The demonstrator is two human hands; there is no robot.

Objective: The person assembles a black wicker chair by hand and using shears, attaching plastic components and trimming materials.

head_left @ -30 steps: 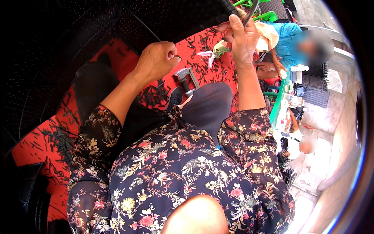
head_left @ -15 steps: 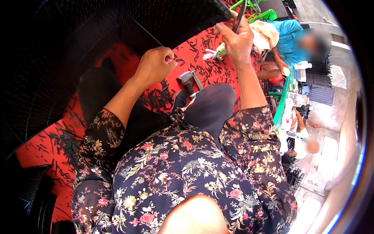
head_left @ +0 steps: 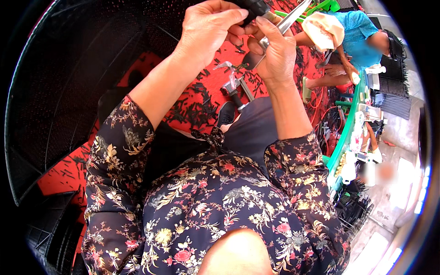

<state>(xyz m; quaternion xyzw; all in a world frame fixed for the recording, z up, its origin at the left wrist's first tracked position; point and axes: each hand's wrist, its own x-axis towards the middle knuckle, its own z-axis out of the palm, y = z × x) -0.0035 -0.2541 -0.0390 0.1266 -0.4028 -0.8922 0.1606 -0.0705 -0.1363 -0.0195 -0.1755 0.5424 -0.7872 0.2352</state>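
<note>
A large black woven wicker piece (head_left: pixel 91 91) curves over the upper left, and its thick rim reaches the top middle. My left hand (head_left: pixel 206 34) is closed at that rim, its fingertips pinching the black woven edge (head_left: pixel 255 8). Close beside it, my right hand (head_left: pixel 277 57) grips a silver pointed metal tool (head_left: pixel 293 16) whose blade sticks up past the knuckles. A flat darker end of the tool shows below the fingers. Whether it is a knife or scissors I cannot tell. The fingertips of both hands nearly meet at the rim.
Black offcuts (head_left: pixel 195 110) litter the red floor (head_left: pixel 64 178). A nail-gun-like tool (head_left: pixel 236 94) lies near my shoe (head_left: pixel 226 113). At right, a person in a blue shirt (head_left: pixel 350 34) sits by a green-edged table (head_left: pixel 341 149) with bottles and boxes. Another dark woven piece (head_left: pixel 46 224) stands lower left.
My left hand has moved up and right to the rim, next to my right hand. The tool has turned, showing its bright blade. The view has shifted, and the person in blue leans differently.
</note>
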